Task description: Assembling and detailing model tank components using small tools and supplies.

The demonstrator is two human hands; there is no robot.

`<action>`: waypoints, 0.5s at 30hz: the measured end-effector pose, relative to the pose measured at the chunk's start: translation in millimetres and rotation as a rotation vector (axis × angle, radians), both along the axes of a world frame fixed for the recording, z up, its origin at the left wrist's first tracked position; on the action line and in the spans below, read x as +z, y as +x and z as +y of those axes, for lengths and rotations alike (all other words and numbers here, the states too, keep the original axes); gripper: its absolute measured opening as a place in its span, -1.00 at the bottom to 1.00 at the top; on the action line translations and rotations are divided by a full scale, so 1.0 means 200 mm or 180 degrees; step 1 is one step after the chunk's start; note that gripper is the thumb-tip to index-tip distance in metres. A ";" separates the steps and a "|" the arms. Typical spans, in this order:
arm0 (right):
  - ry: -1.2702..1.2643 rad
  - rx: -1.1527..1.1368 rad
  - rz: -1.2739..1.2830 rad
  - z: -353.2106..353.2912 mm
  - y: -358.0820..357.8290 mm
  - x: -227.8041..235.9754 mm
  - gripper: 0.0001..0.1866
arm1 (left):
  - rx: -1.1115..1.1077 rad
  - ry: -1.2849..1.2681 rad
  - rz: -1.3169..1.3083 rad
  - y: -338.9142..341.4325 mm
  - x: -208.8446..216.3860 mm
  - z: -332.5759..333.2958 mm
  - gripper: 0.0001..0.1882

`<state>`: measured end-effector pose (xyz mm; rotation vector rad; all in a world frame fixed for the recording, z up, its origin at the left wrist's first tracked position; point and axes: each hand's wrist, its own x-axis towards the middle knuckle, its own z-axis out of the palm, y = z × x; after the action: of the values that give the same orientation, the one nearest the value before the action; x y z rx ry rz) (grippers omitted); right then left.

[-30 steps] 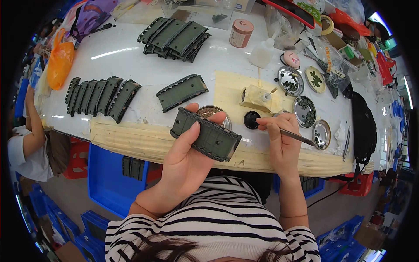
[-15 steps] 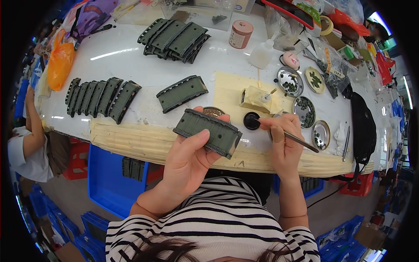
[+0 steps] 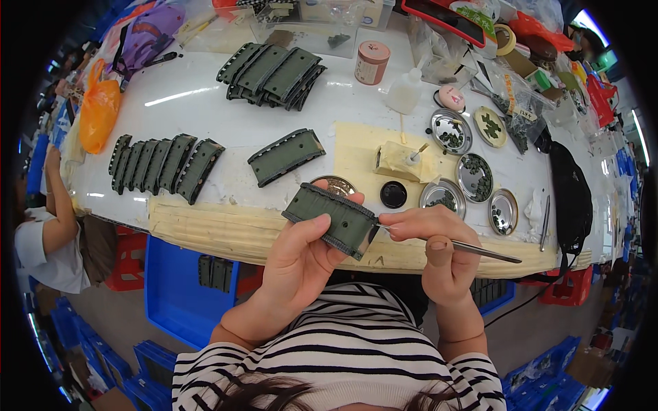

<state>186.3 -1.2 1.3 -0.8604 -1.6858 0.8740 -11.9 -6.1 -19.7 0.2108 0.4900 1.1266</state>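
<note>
My left hand (image 3: 291,257) holds a dark green, slightly curved plastic panel (image 3: 329,214), with fingers beneath and thumb on top. The panel has ridged dark edges, round holes and a tan patch at its right end. My right hand (image 3: 449,267) grips metal tweezers (image 3: 490,253). Their tip touches or nearly touches the panel's right end; whether it pinches a small part is too small to tell. Just beyond the tip lies a small round black dish (image 3: 393,194). A similar single panel (image 3: 286,157) rests on the table behind my left hand.
More green panels lie in a row (image 3: 164,164) at left and a stack (image 3: 274,72) at the back. Metal dishes of small green parts (image 3: 475,176), a taped block (image 3: 394,164), a pink jar (image 3: 372,63) and a black bag (image 3: 570,198) occupy the right. A blue bin (image 3: 164,274) sits below.
My right hand has brought the tweezers from the black dish leftward and down to the right end of the held panel. The left hand still holds the panel; the view has shifted slightly.
</note>
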 end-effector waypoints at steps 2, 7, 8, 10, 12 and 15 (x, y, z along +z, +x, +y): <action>-0.0043 0.0008 0.0018 0.00 0.00 0.00 -0.75 | 0.0017 0.0003 0.0020 0.00 0.00 0.00 -0.57; -0.0083 0.0003 0.0028 -0.01 0.00 0.00 -0.77 | 0.0042 0.0018 0.0141 0.00 0.00 -0.01 -0.55; -0.0103 0.0001 0.0025 -0.01 -0.01 0.00 -0.77 | 0.0058 0.0019 0.0189 0.00 0.00 -0.01 -0.54; -0.0065 0.0011 -0.0042 0.00 0.00 0.01 -0.77 | 0.0053 0.0026 0.0199 0.00 0.00 -0.01 -0.54; -0.0054 0.0015 -0.0072 0.00 0.00 0.01 -0.78 | 0.0058 0.0029 0.0216 0.00 0.00 -0.01 -0.54; -0.0081 0.0008 -0.0065 0.00 -0.01 0.01 -0.79 | 0.0069 0.0023 0.0250 0.00 0.00 -0.01 -0.54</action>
<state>184.4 -1.7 4.1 -0.8872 -1.6969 0.8930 -11.8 -8.2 -18.9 0.2574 0.5590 1.1446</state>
